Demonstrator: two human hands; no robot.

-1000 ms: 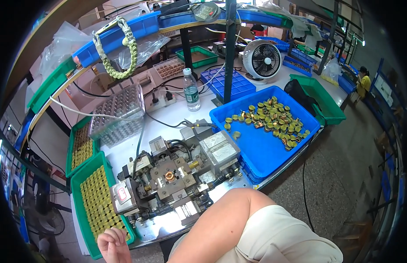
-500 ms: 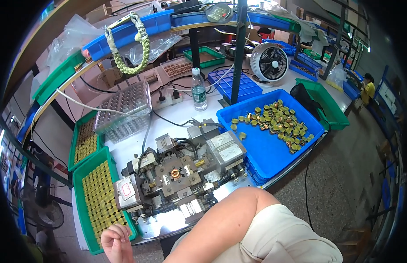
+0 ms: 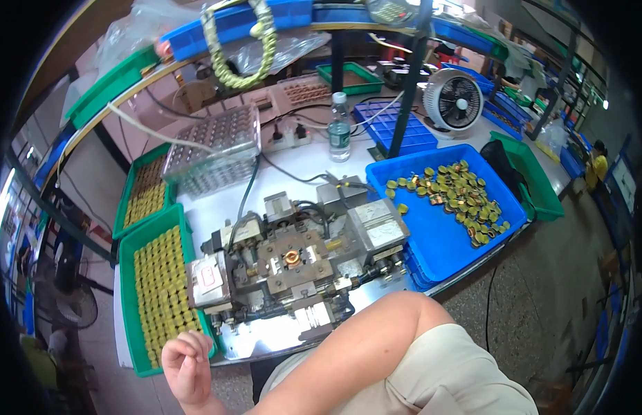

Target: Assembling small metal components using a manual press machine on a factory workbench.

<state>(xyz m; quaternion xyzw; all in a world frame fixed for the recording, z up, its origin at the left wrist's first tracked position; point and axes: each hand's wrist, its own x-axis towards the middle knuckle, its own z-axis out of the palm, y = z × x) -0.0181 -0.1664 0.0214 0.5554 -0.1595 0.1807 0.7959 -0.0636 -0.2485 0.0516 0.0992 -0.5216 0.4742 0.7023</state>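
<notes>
My left hand [image 3: 187, 365] is raised by the near corner of a green tray [image 3: 127, 325]. Its fingers are curled in toward the thumb; whatever they hold, if anything, is hidden. Tight rows of yellow-wrapped coils [image 3: 158, 290] fill that tray. To its right stands a metal machine fixture [image 3: 272, 283] with blocks, cylinders and hoses around a central plate. One copper coil [image 3: 292, 258] sits at the plate's middle. My right hand does not show. A bent bare limb [image 3: 362, 346] of mine, edged by beige cloth, crosses the lower middle, in front of the bench edge.
Loose coils [image 3: 466, 200] lie in a blue bin [image 3: 432, 256] at the right. Behind the fixture are a water bottle [image 3: 340, 131], clear stacked trays [image 3: 214, 155], a blue divided tray [image 3: 404, 131] and a small fan [image 3: 452, 100]. A dark post [image 3: 409, 90] rises from the bench.
The whole view has shifted, so the bench things appear higher and mostly farther right. My left hand stays curled beside the green tray. The copper coil stays in the fixture.
</notes>
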